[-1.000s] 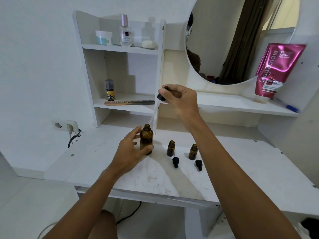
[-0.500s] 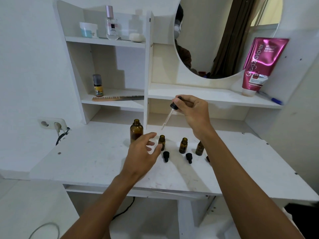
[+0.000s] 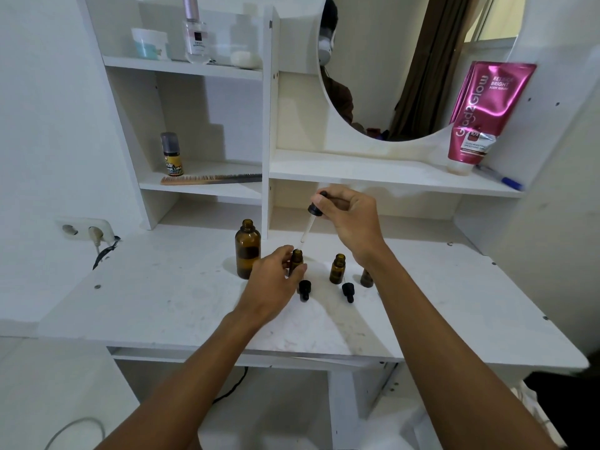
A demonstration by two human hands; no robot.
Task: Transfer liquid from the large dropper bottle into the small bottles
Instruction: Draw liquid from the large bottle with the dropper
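Observation:
The large amber bottle (image 3: 247, 248) stands uncapped on the white desk (image 3: 168, 306). My left hand (image 3: 274, 282) grips the first small amber bottle (image 3: 296, 257) just right of it. My right hand (image 3: 352, 222) pinches the black bulb of the dropper (image 3: 310, 222), whose glass tip points down just above that small bottle's mouth. A second small bottle (image 3: 337, 268) stands open further right. A third small bottle (image 3: 366, 278) is partly hidden behind my right wrist. Two black dropper caps (image 3: 304, 290) (image 3: 347, 291) lie in front of the small bottles.
A vertical shelf panel (image 3: 268, 125) rises right behind the bottles, with a comb (image 3: 207, 179) and a small capped bottle (image 3: 171, 154) on the shelf to its left. A pink tube (image 3: 483, 115) and a pen (image 3: 500, 178) rest on the right shelf under the round mirror (image 3: 406, 60). A wall socket (image 3: 87, 230) sits left.
My left hand let go of the large bottle and closed on the first small bottle. My right hand carried the dropper from the large bottle down to just above the small one.

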